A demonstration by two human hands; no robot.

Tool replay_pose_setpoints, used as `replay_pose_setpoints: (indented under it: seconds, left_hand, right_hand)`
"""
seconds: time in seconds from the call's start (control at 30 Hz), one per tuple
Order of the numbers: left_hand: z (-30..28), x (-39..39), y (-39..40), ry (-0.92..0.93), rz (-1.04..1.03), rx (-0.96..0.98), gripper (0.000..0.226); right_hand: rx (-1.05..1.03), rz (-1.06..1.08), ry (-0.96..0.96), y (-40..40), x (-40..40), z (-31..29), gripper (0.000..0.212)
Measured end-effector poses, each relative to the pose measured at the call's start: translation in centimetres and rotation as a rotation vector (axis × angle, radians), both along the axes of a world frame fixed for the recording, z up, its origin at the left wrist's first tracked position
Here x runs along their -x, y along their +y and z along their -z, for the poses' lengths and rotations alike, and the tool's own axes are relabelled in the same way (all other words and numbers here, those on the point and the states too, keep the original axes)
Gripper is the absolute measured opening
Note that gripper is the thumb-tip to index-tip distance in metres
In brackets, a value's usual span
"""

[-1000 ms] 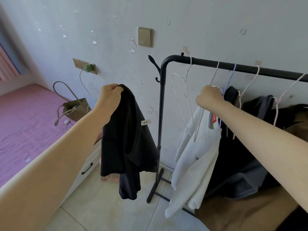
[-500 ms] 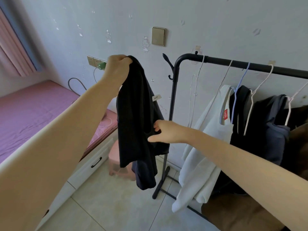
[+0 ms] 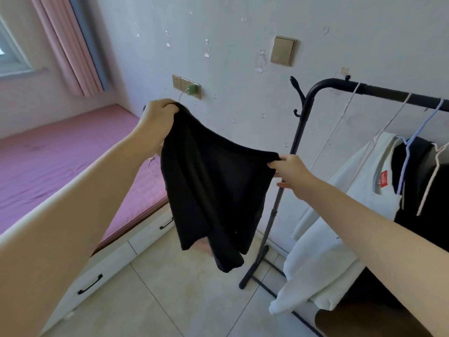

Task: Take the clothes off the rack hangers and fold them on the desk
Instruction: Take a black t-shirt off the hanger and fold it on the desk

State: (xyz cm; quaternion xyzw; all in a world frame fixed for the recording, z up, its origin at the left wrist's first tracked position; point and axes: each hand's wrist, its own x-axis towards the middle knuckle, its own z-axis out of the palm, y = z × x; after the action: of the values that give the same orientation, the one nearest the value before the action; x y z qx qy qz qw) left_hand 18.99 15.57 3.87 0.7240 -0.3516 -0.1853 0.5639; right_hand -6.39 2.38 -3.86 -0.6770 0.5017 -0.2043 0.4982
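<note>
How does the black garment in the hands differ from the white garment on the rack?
The black garment is off its hanger, stretched between the left hand and the right hand; the white garment hangs on a hanger on the rack. The black one is held in the air; the white one droops toward the floor. Neither is folded.

pale scuffed wall; 1 brass switch plate; pink curtain beside window; purple mattress over white drawers; beige tiled floor.
</note>
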Motion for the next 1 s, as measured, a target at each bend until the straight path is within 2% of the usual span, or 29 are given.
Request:
replay_pose_setpoints:
  seconds: [0.13, 0.23, 0.4, 0.47, 0.6, 0.77, 0.93, 1.0]
  left_hand:
    - [1.7, -1.4, 4.2, -0.025, -0.036, -0.068, 0.029]
    - [2.7, -1.6, 7.8, -0.043, -0.093, -0.111, 0.028]
    - [4.0, -1.2, 15.2, 0.062, -0.153, -0.253, 0.036]
    - [4.4, -0.3, 18.7, 0.074, -0.179, -0.294, 0.025]
    - [4.6, 1.8, 24.4, -0.027, -0.226, -0.398, 0.010]
    - [4.8, 4.5, 32.5, -0.150, -0.412, -0.549, 0.027]
    - [5.7, 7.8, 42.1, -0.136, -0.675, -0.543, 0.008]
    - [6.1, 8.9, 44.7, -0.152, -0.783, -0.528, 0.011]
  right_hand:
    - [-0.036, 0.023, -0.068, -0.8, -2.7, -0.7, 0.016]
    - [-0.015, -0.040, -0.105, -0.4, -5.6, -0.9, 0.017]
    - [-0.058, -0.277, -0.141, 1.0, -9.1, -1.4, 0.007]
    - [-0.046, -0.396, -0.144, 2.4, -10.2, -1.6, 0.014]
    - [0.069, -0.585, -0.143, 5.1, -12.0, -1.7, 0.023]
    - [0.229, -0.812, -0.158, 10.7, -14.8, -1.7, 0.024]
    - [0.310, -1.057, -0.150, 18.2, -17.4, -1.4, 0.028]
    - [0.392, -1.088, -0.170, 20.7, -18.0, -1.3, 0.024]
